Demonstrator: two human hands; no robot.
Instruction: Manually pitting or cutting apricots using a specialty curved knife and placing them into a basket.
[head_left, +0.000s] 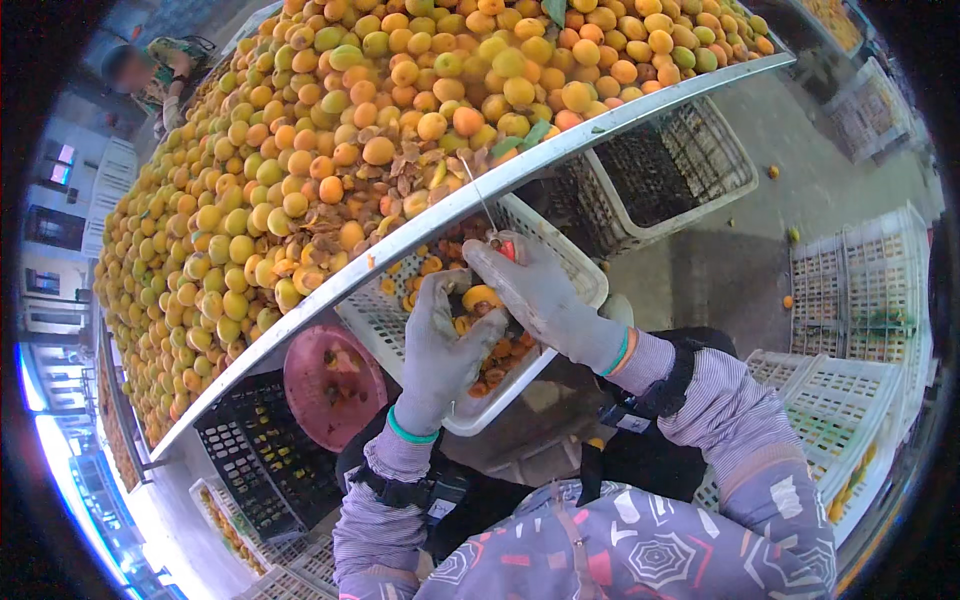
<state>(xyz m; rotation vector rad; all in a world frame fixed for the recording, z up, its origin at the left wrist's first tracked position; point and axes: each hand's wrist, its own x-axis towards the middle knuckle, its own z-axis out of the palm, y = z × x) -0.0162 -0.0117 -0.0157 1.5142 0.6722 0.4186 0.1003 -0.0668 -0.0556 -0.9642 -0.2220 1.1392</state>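
Note:
Both my hands wear grey gloves and meet above a white plastic crate (589, 274) holding apricot halves (495, 373). Between the fingers and thumb of my left hand (439, 349) is a cut-open apricot (480, 298), its brown pit or pit hollow showing. My right hand (544, 296) grips a small knife (504, 246) with a red handle. Its thin blade points up and away, over the metal rim (420, 236) of a sorting table. Right-hand fingertips come close to the apricot; whether they touch it is unclear. Whole apricots (300, 142) are heaped across the table.
Apricot pits and scraps (390, 169) lie near the rim. A pink basin (334, 386) and black crate (266, 450) stand at left below the table. A dirty crate (675, 165) and stacked white crates (855, 300) are at right. Another person (169, 75) works at far left.

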